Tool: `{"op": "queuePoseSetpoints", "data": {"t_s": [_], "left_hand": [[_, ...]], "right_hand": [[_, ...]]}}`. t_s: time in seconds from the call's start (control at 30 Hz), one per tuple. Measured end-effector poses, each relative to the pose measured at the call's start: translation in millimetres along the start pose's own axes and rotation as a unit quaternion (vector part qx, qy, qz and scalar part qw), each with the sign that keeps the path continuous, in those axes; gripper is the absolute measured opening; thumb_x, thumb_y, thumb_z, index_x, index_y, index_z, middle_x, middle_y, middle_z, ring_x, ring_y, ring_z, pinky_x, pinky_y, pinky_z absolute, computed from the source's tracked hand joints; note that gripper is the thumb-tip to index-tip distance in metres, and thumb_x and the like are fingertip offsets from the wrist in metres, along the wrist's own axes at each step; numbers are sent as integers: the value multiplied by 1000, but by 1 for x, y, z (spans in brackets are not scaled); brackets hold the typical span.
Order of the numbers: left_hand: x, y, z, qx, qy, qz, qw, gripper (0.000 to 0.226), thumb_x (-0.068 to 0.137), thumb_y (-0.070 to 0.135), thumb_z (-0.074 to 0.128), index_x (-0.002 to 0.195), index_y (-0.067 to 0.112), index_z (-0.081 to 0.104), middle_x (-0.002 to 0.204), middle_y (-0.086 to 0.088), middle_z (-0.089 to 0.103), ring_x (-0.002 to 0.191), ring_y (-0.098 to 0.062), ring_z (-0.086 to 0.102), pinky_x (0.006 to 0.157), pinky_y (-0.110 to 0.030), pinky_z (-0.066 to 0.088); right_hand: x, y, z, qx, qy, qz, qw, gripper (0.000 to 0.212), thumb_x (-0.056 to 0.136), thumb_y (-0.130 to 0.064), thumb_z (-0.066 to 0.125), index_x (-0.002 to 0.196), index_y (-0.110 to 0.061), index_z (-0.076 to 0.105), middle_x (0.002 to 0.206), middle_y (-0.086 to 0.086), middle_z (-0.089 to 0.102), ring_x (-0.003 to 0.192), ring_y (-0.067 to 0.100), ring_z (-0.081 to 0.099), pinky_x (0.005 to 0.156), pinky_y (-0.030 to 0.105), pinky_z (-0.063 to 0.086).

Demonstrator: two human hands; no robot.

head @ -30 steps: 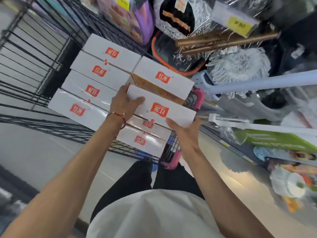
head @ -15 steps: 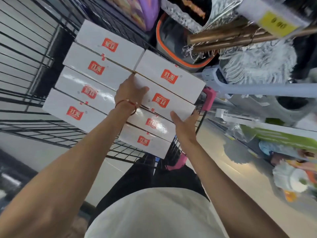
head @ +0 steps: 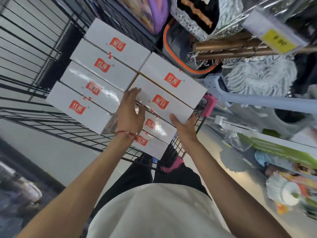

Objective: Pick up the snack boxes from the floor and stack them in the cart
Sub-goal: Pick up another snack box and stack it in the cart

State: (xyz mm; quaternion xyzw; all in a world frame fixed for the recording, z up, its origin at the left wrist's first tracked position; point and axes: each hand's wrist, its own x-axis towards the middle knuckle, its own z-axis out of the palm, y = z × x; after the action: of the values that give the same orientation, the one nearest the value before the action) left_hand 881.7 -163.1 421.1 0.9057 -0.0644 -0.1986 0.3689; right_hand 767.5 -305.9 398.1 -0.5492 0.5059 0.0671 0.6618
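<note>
Several white snack boxes with red logos fill the black wire cart (head: 42,117), stacked in two columns. The nearest upper box (head: 164,102) of the right column lies flat beside another white box (head: 173,79). My left hand (head: 131,114), with a red string at the wrist, touches that box's left end with straight fingers. My right hand (head: 184,127) presses its open palm against the box's near right corner. Two lower boxes (head: 154,127) show beneath my hands.
The cart's pink handle (head: 208,103) sits at the right. Shop shelves on the right hold mops (head: 260,74), a pale plastic bin (head: 291,122), a yellow price tag (head: 277,41) and packaged goods. Grey floor (head: 51,152) lies left of my legs.
The box I held above the stack has come down onto the right column. My left hand's fingers have straightened along its end; my right hand stays at its near corner.
</note>
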Motion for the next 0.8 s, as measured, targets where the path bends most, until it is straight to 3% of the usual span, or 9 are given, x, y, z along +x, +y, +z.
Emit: {"op": "queuePoseSetpoints", "data": {"t_s": [0.1, 0.17, 0.23, 0.4, 0.5, 0.6, 0.7, 0.77, 0.8], "left_hand": [[-23, 8, 8, -87, 19, -97, 991, 47, 93, 7, 64, 137, 18, 52, 138, 2, 56, 124, -17, 57, 101, -32, 51], [-25, 9, 16, -168, -14, -189, 967, 50, 93, 22, 66, 140, 21, 48, 135, 5, 56, 115, -12, 61, 92, -27, 53], [-22, 11, 24, -243, -53, -250, 936, 59, 89, 36, 69, 143, 28, 44, 139, 0, 58, 117, -20, 63, 96, -39, 56], [-9, 20, 45, -251, -22, -269, 930, 40, 90, 20, 72, 126, 17, 55, 117, -8, 69, 102, -28, 70, 84, -41, 62], [-12, 19, 50, -208, -10, -266, 941, 41, 89, 17, 73, 124, 20, 51, 121, -5, 64, 108, -29, 67, 88, -46, 60], [-14, 18, 51, -147, -2, -242, 959, 52, 89, 27, 73, 135, 21, 49, 130, -4, 62, 114, -27, 62, 95, -48, 56], [-21, 16, 51, -104, -10, -238, 966, 27, 93, 22, 67, 116, 17, 54, 110, -1, 59, 97, -17, 53, 86, -32, 47], [-32, 6, 49, -102, -62, -282, 952, 13, 97, 18, 61, 90, 17, 49, 100, -9, 56, 80, -20, 49, 76, -35, 43], [-37, 1, 47, -104, -91, -295, 946, 14, 97, 15, 59, 86, 15, 50, 107, -12, 61, 79, -21, 52, 79, -37, 47]], "right_hand": [[3, 2, -8, -24, -27, 6, 999, 73, 97, -24, 74, 153, -21, 27, 137, -3, 59, 121, 11, 58, 112, 31, 43], [4, 0, -13, -34, -45, 5, 998, 70, 97, -24, 73, 151, -22, 29, 135, -4, 59, 120, 9, 57, 108, 28, 43], [5, -1, -18, -35, -48, 9, 998, 67, 95, -23, 75, 147, -24, 33, 135, -3, 61, 121, 12, 59, 109, 31, 44], [8, -4, -32, -62, -63, 27, 996, 77, 91, -31, 80, 153, -22, 35, 144, -3, 58, 132, 16, 55, 117, 40, 41], [7, -8, -38, -89, -79, 37, 992, 80, 93, -33, 77, 157, -22, 30, 141, -9, 51, 130, 12, 48, 114, 35, 36], [5, -10, -41, -102, -71, 42, 991, 72, 94, -30, 77, 154, -20, 39, 145, -4, 56, 134, 19, 53, 117, 40, 40], [2, -12, -45, -94, -58, 38, 993, 49, 96, -13, 70, 142, -16, 53, 134, 3, 65, 118, 20, 63, 97, 30, 54], [-4, -13, -48, -86, -45, 18, 995, 41, 96, -4, 65, 135, -14, 59, 125, 2, 70, 106, 13, 67, 75, 13, 53], [-9, -13, -48, -83, -32, 10, 996, 41, 95, -4, 65, 134, -14, 61, 125, 1, 71, 105, 10, 68, 73, 11, 52]]}}
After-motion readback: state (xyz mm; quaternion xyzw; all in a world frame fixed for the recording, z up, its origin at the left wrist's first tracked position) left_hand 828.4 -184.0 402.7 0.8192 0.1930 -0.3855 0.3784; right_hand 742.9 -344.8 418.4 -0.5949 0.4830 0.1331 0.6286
